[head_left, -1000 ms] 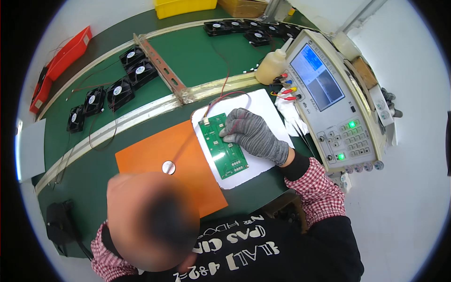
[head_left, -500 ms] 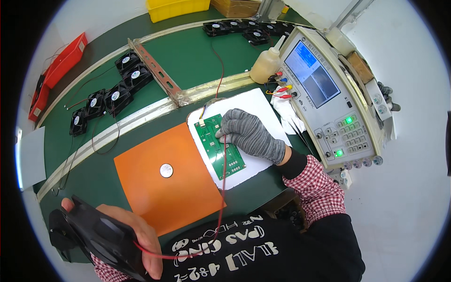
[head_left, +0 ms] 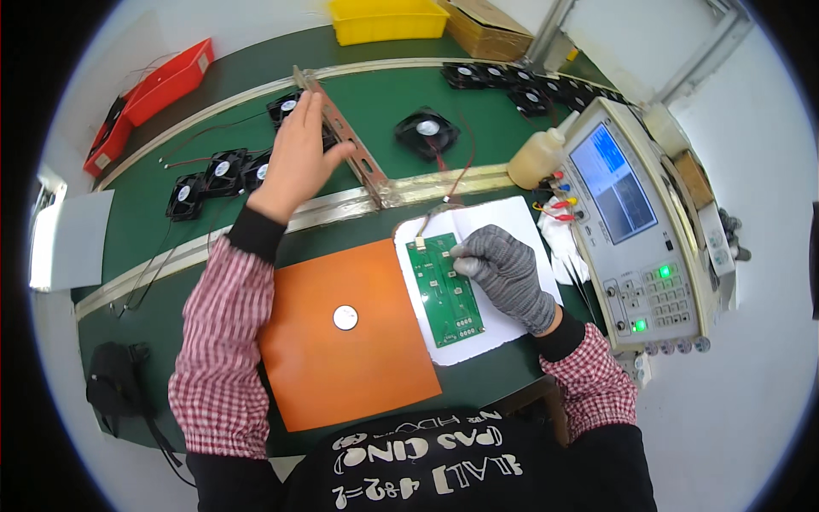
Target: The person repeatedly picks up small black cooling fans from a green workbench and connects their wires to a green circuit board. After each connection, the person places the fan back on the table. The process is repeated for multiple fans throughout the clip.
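Observation:
My bare left hand (head_left: 299,152) is stretched out open over the green belt (head_left: 384,94), holding nothing, beside a metal rail (head_left: 345,141) and several black fans (head_left: 223,171). One black fan (head_left: 426,132) lies alone on the belt, and its red wires run down to a green circuit board (head_left: 442,294). The board rests on a white sheet (head_left: 512,218). My grey-gloved right hand (head_left: 505,275) has its curled fingers pressed on the board's right edge.
An orange mat (head_left: 358,375) with a small white disc (head_left: 345,317) lies left of the board. A test instrument (head_left: 636,230) with a blue screen and a plastic bottle (head_left: 536,158) stand at right. Yellow bin (head_left: 388,19), red tray (head_left: 166,81) and more fans (head_left: 520,81) are at the back.
My left hand held a black fan low near my body; now it is open and far out over the belt, and a fan lies there. The right hand stayed on the board.

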Tool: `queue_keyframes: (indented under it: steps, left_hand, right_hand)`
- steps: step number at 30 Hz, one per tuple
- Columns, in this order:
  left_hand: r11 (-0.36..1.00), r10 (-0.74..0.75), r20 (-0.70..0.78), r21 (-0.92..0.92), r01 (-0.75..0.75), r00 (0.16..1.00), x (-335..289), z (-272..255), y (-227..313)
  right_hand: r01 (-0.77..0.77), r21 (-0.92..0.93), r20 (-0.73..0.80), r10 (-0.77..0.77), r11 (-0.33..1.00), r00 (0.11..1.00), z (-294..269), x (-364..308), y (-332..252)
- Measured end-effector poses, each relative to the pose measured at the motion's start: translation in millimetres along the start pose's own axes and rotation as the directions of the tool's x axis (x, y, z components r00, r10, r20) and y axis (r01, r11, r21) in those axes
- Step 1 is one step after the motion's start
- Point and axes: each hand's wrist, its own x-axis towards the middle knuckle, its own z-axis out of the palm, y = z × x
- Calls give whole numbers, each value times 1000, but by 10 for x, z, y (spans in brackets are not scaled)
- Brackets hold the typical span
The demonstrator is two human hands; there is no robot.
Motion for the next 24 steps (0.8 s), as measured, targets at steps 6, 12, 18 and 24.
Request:
queue_keyframes:
  steps: [6,12,18,24]
  left_hand:
    - [982,-136,326,168,84,936,56,-56,-49]
    - [600,690,148,-664,-446,708,-572,-960,1235]
    - [624,776,510,-707,-332,372,-1031,-1705,1261]
    - [937,173,245,257,-236,954,-962,-1691,737]
  right_hand:
    - [125,14,-141,-122,992,983,-69,-27,70]
    - [257,-177,24,-257,950,966,7,31,-356]
    - [533,-226,501,-372,815,781,68,-79,-478]
    - [106,-499,251,26,860,968,-269,59,-224]
